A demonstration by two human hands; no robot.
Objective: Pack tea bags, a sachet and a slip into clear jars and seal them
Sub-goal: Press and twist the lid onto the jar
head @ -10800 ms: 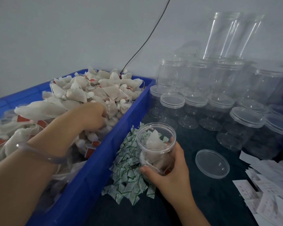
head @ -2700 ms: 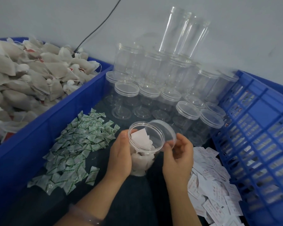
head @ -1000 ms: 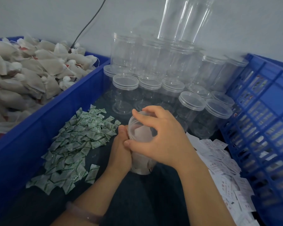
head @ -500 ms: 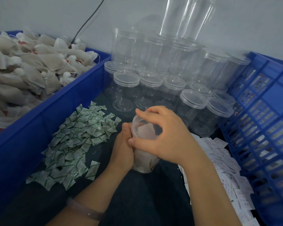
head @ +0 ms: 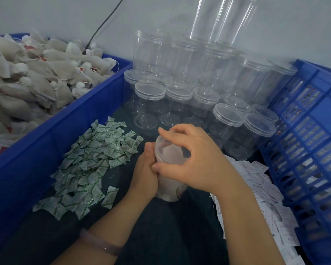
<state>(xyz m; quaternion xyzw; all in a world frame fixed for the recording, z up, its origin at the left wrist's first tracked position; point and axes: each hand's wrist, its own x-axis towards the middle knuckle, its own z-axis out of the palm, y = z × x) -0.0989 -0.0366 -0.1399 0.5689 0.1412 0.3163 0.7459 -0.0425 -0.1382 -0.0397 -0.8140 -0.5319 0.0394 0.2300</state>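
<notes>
Head view, what has just changed: the lid (head: pixel 167 148), which a few seconds back was held beside the open mouth, now sits on top of the jar (head: pixel 170 190), under the right hand.
Right hand (head: pixel 195 161): arched over the jar from above, with the fingers and thumb curled round the lid's rim and gripping it.
Left hand (head: pixel 145 175): wrapped round the jar's side and holding it steady.
Jar position: it appears to stand upright on the dark table top (head: pixel 170 236), right in front of me, between the heap of green-printed sachets (head: pixel 92 163) and the scattered slips (head: pixel 260 180). White contents show through its wall and lid.
Meaning for the task: I judge that filling is finished for this jar and the sealing step is in hand. I cannot tell whether the lid is fully seated, because the hand hides most of the rim.
Against half a second ago: both grips match, and I see no clear turn of the lid.
Against the earliest frame: then the left hand was down among the tea bags (head: pixel 36 73) in the blue bin (head: pixel 65 131), the right hand held the open jar, and the lid lay loose on the table. Now both hands are on the one jar.
Surroundings: empty jars (head: pixel 180 77) are stacked behind, and a blue crate (head: pixel 313 150) stands at the right.
</notes>
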